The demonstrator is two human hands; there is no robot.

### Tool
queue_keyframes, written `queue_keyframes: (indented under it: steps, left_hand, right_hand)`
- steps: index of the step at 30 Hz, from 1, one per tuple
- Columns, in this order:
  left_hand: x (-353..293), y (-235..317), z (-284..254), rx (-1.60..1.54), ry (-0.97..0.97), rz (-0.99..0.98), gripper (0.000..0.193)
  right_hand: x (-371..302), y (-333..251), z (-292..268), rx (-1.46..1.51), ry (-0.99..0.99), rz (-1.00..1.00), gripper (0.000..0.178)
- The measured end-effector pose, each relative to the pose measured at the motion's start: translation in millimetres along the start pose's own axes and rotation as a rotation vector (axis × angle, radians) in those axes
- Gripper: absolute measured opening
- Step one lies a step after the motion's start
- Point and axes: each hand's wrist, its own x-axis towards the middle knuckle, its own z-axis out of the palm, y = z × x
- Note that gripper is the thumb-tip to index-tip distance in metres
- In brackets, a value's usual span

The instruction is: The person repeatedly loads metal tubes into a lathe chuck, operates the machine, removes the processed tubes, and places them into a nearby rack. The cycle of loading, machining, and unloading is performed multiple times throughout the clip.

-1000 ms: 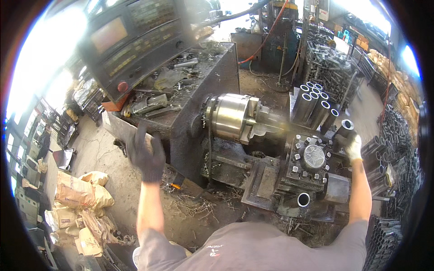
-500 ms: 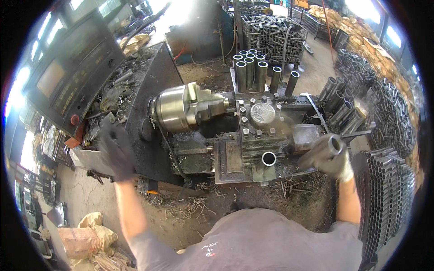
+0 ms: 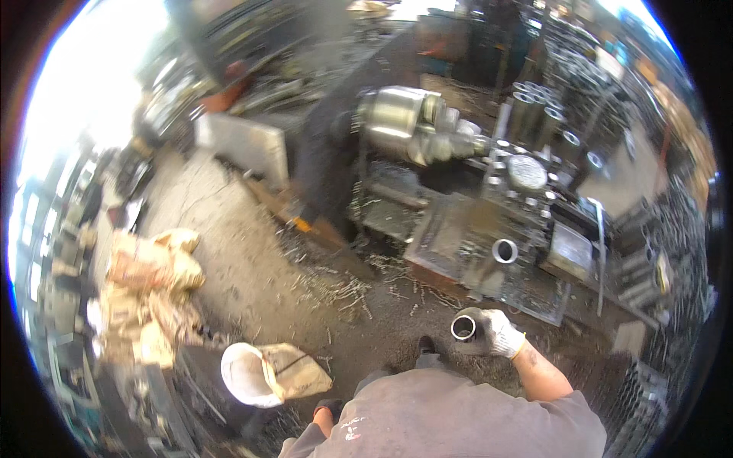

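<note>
My right hand (image 3: 491, 333), in a white work glove with dark patches, is closed around a short metal tube (image 3: 463, 328), its open end facing up. The hand is in front of my body, below the lathe's tool post. Close to my left side, a small part of my dark-gloved left hand (image 3: 330, 404) shows beyond the sleeve; its fingers cannot be made out. Another metal tube (image 3: 505, 251) stands upright on the lathe carriage. Beside it is the bolted tool post (image 3: 527, 172), and the shiny chuck (image 3: 393, 122) faces it.
Upright tubes (image 3: 527, 114) stand behind the tool post, and more tubes (image 3: 637, 278) lie at the right. A white bucket (image 3: 248, 374) tips beside a sack (image 3: 294, 372) on the floor. Brown sacks (image 3: 153, 263) lie at left. Metal shavings (image 3: 343, 290) litter the floor.
The view has swung left, so the lathe sits farther right. My right hand has drawn the tube back toward my body. My left hand has dropped from the machine to my side.
</note>
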Motion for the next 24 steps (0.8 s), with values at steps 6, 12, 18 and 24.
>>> queue_keyframes:
  steps: [6, 12, 18, 24]
  left_hand:
    - [-65, -13, 68, -1.005, 0.314, -0.397, 0.043]
    - [-167, -21, 135, -1.221, 0.536, -0.496, 0.048]
    - [-226, -28, 336, -1.640, 0.827, -1.306, 0.039]
    - [-260, 112, 444, -3.072, 1.682, -1.436, 0.036]
  right_hand:
    - [61, -57, 100, -0.225, -0.393, -0.231, 0.049]
    - [97, -191, 267, -0.369, -0.783, -0.713, 0.049]
    - [41, -326, 439, -0.166, -1.105, -1.195, 0.051]
    - [-35, -452, 557, -0.101, -1.406, -1.464, 0.050]
